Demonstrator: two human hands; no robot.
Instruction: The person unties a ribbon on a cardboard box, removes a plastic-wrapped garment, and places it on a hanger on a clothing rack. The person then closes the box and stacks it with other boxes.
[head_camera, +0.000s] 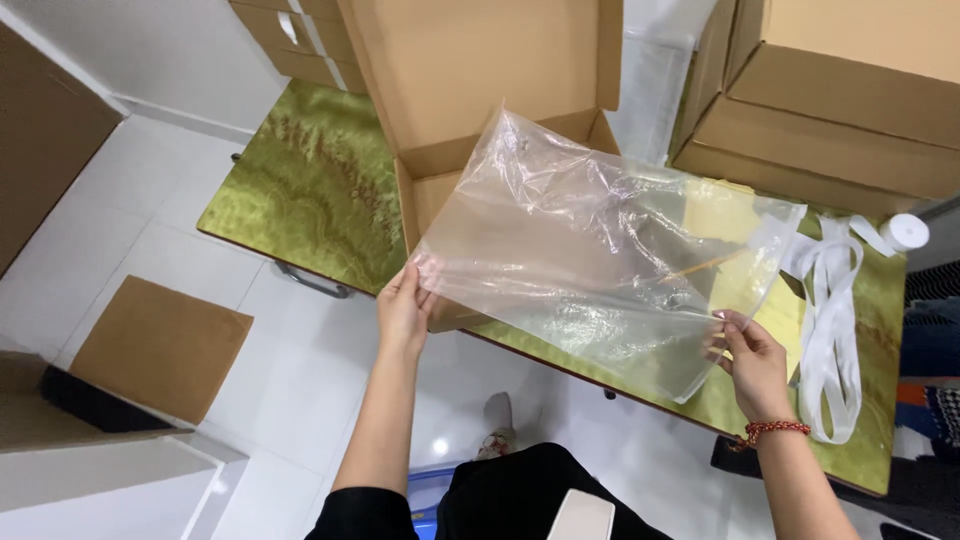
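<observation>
A large clear plastic bag (590, 250) is stretched between both my hands above the table edge. My left hand (403, 308) pinches its lower left corner, and my right hand (752, 362), with a red bead bracelet on the wrist, pinches its lower right edge. Behind the bag an open brown cardboard box (470, 90) stands on the green patterned table (300, 190), its lid raised. Yellow sheets (720, 215) show through the plastic.
Stacked cardboard boxes (840, 90) fill the table's back right. A white ribbon with its roll (835, 300) lies at the right end. On the white tiled floor at left lie a flat cardboard piece (160, 345) and another box (60, 400).
</observation>
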